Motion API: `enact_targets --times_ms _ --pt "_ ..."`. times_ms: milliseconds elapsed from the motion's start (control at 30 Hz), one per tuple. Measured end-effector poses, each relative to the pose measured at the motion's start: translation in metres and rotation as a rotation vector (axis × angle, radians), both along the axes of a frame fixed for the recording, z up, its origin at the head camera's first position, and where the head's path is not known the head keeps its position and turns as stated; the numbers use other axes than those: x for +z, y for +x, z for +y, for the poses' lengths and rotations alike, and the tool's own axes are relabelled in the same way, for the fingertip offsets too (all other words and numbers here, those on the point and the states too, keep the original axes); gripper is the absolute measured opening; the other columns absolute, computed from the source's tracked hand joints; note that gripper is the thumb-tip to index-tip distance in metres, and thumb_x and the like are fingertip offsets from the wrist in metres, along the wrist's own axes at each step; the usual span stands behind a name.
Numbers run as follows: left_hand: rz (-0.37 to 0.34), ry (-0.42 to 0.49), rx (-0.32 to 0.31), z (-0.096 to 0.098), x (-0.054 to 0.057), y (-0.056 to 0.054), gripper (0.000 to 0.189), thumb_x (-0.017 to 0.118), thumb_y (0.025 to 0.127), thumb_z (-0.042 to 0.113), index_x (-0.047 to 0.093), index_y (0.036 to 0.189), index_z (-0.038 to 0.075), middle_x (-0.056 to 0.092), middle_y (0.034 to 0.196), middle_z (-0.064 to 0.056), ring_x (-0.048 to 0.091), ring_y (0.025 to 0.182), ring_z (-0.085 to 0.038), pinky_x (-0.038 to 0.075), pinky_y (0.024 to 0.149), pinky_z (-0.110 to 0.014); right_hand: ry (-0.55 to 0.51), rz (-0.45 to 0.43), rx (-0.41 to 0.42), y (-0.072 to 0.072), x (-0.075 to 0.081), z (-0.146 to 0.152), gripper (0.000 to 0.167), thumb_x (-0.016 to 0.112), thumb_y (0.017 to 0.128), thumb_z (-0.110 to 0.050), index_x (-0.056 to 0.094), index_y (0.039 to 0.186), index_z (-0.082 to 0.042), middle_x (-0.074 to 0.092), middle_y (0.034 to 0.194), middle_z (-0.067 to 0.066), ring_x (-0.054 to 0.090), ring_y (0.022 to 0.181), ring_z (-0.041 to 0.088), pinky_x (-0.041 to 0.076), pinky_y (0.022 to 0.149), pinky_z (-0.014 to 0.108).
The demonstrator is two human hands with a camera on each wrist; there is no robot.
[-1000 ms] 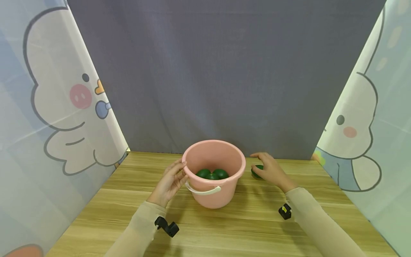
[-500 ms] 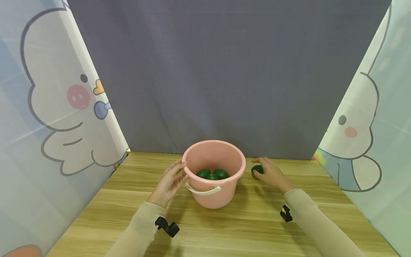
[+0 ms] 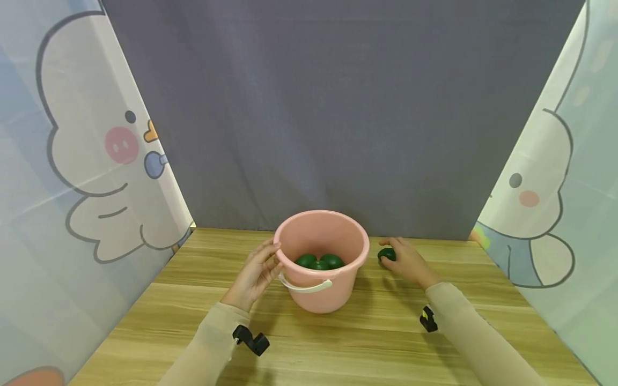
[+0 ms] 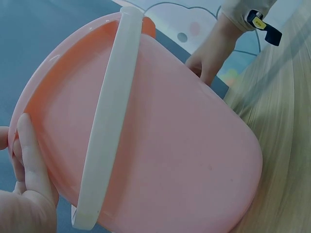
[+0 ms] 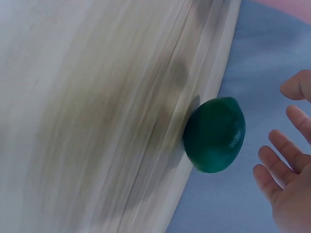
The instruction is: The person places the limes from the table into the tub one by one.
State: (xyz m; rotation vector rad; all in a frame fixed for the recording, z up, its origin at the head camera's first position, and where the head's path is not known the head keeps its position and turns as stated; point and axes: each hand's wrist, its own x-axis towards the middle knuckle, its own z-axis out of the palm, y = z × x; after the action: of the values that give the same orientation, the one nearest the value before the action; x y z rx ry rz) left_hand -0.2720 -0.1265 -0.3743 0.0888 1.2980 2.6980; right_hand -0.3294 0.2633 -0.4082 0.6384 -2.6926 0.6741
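Note:
A pink bucket (image 3: 319,303) stands upright mid-table, its white handle (image 3: 309,289) hanging down at the front. Inside it lie several green limes (image 3: 332,261). My left hand (image 3: 255,274) holds the bucket's left rim, and in the left wrist view the rim (image 4: 30,94) passes between thumb and fingers. Another lime (image 3: 387,254) rests on the table to the right of the bucket. My right hand (image 3: 407,262) hovers at this lime with thumb and fingers spread. The right wrist view shows a gap between the fingers and the lime (image 5: 214,135).
The wooden table (image 3: 309,354) ends at a grey curtain (image 3: 328,118) behind the bucket. Cartoon-printed cloths (image 3: 82,300) hang along both sides. Each sleeve carries a small black camera mount (image 3: 251,340).
My right hand has lowered slightly over the loose lime, its fingers coming nearer to it. The left hand and the bucket have stayed in place.

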Motion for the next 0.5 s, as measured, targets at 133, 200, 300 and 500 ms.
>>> enact_targets --times_ms 133,200,300,500 --pt "-0.004 0.007 -0.001 -0.0008 0.0001 0.0004 0.034 0.056 0.101 0.006 0.047 0.134 0.003 0.054 0.107 -0.010 0.058 0.073 -0.008 0.057 0.059 -0.013 -0.002 -0.015 -0.016 -0.0021 -0.0007 0.0019 0.040 0.069 0.093 -0.010 0.058 0.128 0.003 0.054 0.131 0.031 0.048 0.123 0.051 0.043 0.102 0.067" --pt "-0.004 0.008 -0.002 -0.0010 0.0002 0.0005 0.034 0.057 0.101 0.007 0.047 0.133 0.003 0.054 0.107 -0.010 0.058 0.073 -0.008 0.057 0.059 -0.013 0.003 -0.019 -0.024 -0.0033 -0.0016 0.0035 0.040 0.069 0.093 -0.011 0.058 0.128 0.004 0.053 0.131 0.031 0.047 0.124 0.051 0.043 0.102 0.068" --pt "-0.002 0.003 0.000 -0.0011 0.0002 0.0006 0.033 0.058 0.100 0.007 0.048 0.131 0.002 0.054 0.107 -0.010 0.058 0.075 -0.008 0.057 0.060 -0.013 0.012 -0.022 -0.029 -0.0051 -0.0036 0.0060 0.040 0.069 0.093 -0.011 0.058 0.128 0.004 0.053 0.132 0.032 0.047 0.124 0.052 0.043 0.102 0.068" --pt "0.000 -0.005 0.001 -0.0010 -0.0003 0.0009 0.031 0.058 0.100 0.007 0.049 0.130 0.003 0.054 0.107 -0.010 0.058 0.076 -0.009 0.057 0.060 -0.013 0.015 -0.031 -0.042 -0.0072 -0.0072 0.0091 0.040 0.070 0.092 -0.012 0.058 0.128 0.004 0.053 0.131 0.032 0.047 0.123 0.052 0.044 0.100 0.068"
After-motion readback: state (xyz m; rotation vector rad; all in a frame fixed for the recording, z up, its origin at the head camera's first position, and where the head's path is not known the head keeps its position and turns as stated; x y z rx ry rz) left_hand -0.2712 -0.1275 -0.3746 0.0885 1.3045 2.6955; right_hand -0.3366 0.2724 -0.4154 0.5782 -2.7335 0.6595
